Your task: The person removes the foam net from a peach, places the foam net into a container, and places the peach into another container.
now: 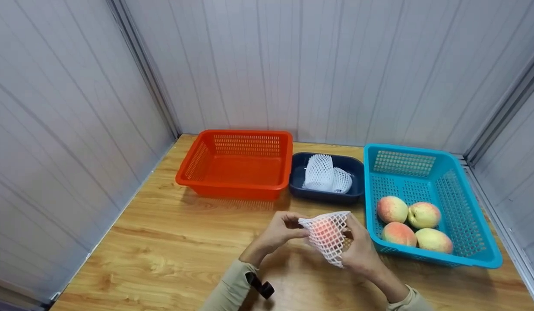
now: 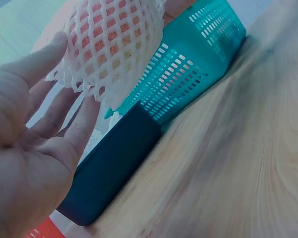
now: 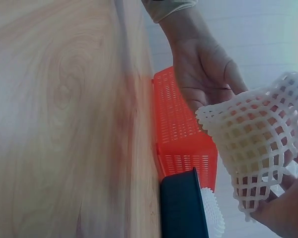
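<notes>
A peach (image 1: 326, 231), reddish and yellow, shows through the mesh of a white foam fruit net (image 1: 334, 255), held up over the table between both hands. My left hand (image 1: 276, 234) pinches the net's left rim between thumb and fingers. On the other side, my right hand (image 1: 361, 249) grips the net with the peach inside, its fingers partly hidden behind the mesh. Seen from the left wrist, the left thumb (image 2: 52, 52) lies against the net's edge with fingertips under the rim. The right wrist view shows the net (image 3: 253, 134) stretched wide around the fruit.
A blue basket (image 1: 474, 207) at the right holds several peaches (image 1: 424, 215). Behind the hands, a small navy tray (image 1: 327, 197) contains white foam nets (image 1: 319, 172). An orange basket (image 1: 234, 190) stands at the back left. Panel walls (image 1: 267, 69) enclose the wooden table (image 1: 163, 250).
</notes>
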The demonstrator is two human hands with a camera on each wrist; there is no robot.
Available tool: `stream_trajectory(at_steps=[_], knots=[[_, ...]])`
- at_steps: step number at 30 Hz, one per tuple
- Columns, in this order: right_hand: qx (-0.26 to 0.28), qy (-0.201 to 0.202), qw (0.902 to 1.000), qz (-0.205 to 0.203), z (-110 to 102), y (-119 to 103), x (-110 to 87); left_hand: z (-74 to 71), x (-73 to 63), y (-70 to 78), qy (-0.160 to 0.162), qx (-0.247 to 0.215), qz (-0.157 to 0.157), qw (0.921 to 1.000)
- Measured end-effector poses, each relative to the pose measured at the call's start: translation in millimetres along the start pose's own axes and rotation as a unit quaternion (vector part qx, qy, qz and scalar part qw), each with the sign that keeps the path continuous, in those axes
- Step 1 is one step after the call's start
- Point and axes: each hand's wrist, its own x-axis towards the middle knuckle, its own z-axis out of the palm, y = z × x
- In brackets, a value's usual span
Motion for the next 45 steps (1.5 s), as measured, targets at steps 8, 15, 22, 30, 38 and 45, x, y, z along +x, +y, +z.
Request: stream_trajectory(at_steps=[8, 15, 22, 30, 38, 45], knots=[[0.025, 0.008, 0.9996, -0.011, 0, 0, 0.2, 2.5, 0.5, 2.4, 0.046, 0.025, 0.006, 0.9986], [0.031, 0.016, 0.9991, -0.025, -5, -1, 1.5, 7.4, 2.9, 9.2, 0.065, 0.046, 0.012, 0.9968], [0.039, 0.016, 0.9969, -0.066, -13, -2, 3.4, 11.8, 4.9, 15.9, 0.063, 0.061, 0.02, 0.996], [0.027, 0.0, 0.999, -0.034, -18, -3, 0.0, 10.1, 5.5, 11.1, 0.069, 0.058, 0.019, 0.9958], [0.047, -0.003, 0.9986, -0.024, -28, -3, -3.4, 14.6, 1.1, 30.1, 0.062, 0.064, 0.036, 0.9953], [0.039, 0.003, 0.9982, -0.046, -40, -14, -6.5, 10.2, -0.2, 37.2, 0.065, 0.071, 0.035, 0.9947]])
